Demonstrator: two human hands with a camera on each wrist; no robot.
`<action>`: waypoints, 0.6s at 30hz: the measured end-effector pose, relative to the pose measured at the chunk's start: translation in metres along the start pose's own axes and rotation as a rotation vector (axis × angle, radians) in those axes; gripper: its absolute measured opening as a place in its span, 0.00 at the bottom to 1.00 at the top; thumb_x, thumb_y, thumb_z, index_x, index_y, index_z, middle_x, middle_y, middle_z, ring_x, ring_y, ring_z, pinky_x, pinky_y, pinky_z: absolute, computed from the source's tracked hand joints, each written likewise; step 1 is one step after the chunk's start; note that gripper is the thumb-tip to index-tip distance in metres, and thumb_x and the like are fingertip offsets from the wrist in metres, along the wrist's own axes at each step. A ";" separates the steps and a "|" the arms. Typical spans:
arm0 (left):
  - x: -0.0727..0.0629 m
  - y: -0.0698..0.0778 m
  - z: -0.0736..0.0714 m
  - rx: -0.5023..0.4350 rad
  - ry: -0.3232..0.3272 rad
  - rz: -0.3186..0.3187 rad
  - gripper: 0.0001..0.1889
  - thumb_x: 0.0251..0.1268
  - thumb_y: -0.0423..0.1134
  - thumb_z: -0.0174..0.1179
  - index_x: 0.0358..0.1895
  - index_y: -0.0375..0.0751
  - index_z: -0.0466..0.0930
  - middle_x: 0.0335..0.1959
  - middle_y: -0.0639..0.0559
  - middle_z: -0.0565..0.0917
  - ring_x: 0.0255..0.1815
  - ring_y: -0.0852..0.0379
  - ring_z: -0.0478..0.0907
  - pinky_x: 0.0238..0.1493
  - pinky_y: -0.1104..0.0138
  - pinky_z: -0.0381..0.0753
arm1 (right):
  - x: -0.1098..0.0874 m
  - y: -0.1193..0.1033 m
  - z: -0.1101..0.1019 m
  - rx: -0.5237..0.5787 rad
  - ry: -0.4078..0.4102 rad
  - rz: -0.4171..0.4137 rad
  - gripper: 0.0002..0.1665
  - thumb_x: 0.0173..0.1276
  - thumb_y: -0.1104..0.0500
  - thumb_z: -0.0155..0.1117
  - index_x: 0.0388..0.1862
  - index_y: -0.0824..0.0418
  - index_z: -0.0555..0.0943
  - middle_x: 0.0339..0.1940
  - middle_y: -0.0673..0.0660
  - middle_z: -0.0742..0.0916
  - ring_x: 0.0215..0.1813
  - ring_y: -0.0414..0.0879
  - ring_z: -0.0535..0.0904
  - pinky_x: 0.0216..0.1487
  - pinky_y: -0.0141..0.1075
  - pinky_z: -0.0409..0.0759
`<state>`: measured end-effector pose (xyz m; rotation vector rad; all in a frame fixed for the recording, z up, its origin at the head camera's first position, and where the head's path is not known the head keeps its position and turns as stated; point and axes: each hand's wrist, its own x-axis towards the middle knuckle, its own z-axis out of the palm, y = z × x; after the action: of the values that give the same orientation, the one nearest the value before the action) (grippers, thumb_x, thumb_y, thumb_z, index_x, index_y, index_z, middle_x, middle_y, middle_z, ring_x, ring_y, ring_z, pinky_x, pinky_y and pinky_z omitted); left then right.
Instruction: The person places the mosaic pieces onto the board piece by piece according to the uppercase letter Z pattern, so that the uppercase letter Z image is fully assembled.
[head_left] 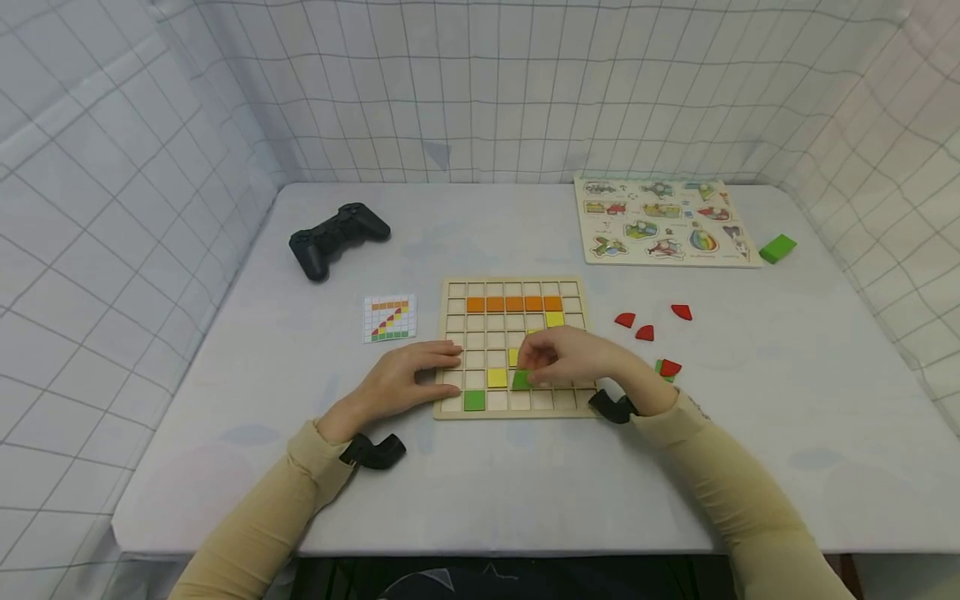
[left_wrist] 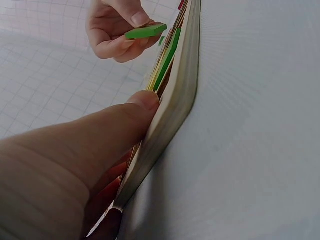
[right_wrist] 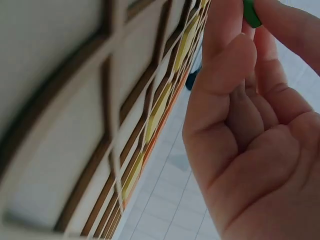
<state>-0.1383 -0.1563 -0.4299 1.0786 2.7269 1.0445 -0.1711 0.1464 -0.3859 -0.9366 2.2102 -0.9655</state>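
A wooden grid board (head_left: 517, 417) lies in front of me. My right hand (head_left: 573, 354) pinches a green square tile (head_left: 521, 381) between thumb and fingertips, low over the lower middle of the grid. The left wrist view shows this held tile (left_wrist: 146, 32) raised off the board. My left hand (head_left: 397, 375) rests on the board's left edge with fingers extended, its thumb (left_wrist: 145, 102) against the rim. One green tile (head_left: 474, 401) sits in the bottom row. Yellow tiles (head_left: 497, 378) climb diagonally to the right, partly hidden by my right hand, towards a row of orange tiles (head_left: 513, 304).
A pattern card (head_left: 390, 318) lies left of the board, with a black game controller (head_left: 337, 237) behind it. Right of the board are several red quarter-round pieces (head_left: 645, 333), one overlapping green. A picture puzzle board (head_left: 632, 250) and a green block (head_left: 777, 248) lie back right.
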 end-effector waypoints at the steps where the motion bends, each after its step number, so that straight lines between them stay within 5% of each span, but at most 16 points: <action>1: 0.000 0.000 0.000 -0.001 0.000 -0.001 0.24 0.55 0.49 0.68 0.54 0.40 0.81 0.60 0.53 0.76 0.65 0.54 0.67 0.68 0.66 0.65 | 0.003 -0.002 0.002 -0.013 0.002 0.001 0.05 0.62 0.63 0.64 0.37 0.55 0.80 0.29 0.48 0.82 0.33 0.44 0.76 0.36 0.35 0.80; 18: 0.001 0.001 0.000 0.006 0.012 0.005 0.24 0.54 0.48 0.69 0.52 0.40 0.82 0.59 0.53 0.77 0.64 0.54 0.69 0.66 0.64 0.67 | 0.019 -0.026 0.025 -0.100 0.000 -0.016 0.03 0.62 0.61 0.66 0.32 0.55 0.79 0.26 0.46 0.80 0.30 0.39 0.75 0.33 0.31 0.78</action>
<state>-0.1382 -0.1551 -0.4295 1.0837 2.7403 1.0473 -0.1556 0.1087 -0.3840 -0.9996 2.2724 -0.8692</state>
